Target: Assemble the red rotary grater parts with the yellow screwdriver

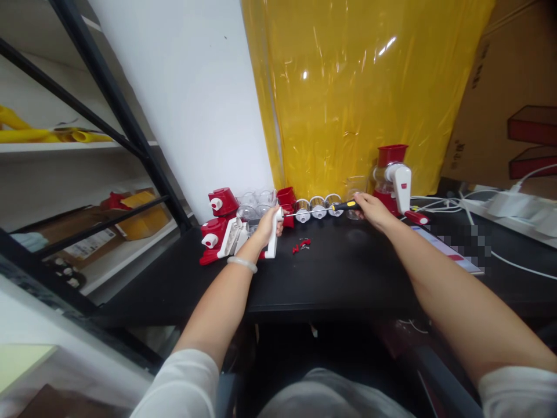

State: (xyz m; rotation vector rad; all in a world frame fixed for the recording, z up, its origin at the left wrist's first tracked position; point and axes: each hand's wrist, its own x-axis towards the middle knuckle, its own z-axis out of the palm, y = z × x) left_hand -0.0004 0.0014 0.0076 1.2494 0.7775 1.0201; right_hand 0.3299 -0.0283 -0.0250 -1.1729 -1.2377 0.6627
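My left hand point(267, 227) is closed around a white crank handle point(274, 238), held up over the black table. My right hand point(373, 210) grips a screwdriver point(346, 206) by its black and yellow handle. The shaft runs leftward, and its tip meets the upper end of the crank handle; whether it sits in a screw is too small to tell. Several small red parts and screws point(301, 245) lie on the table below the shaft. Behind it stand several metal grater drums point(318, 207) with white rims, beside a red hopper point(286, 200).
Red grater bodies point(216, 232) and clear plastic cups point(256, 200) stand at the left. An assembled red and white rotary grater point(394, 180) is at the back right. A sheet with a printed picture point(448, 251), white cables point(467, 206) and a black shelf frame point(108, 87) flank the table.
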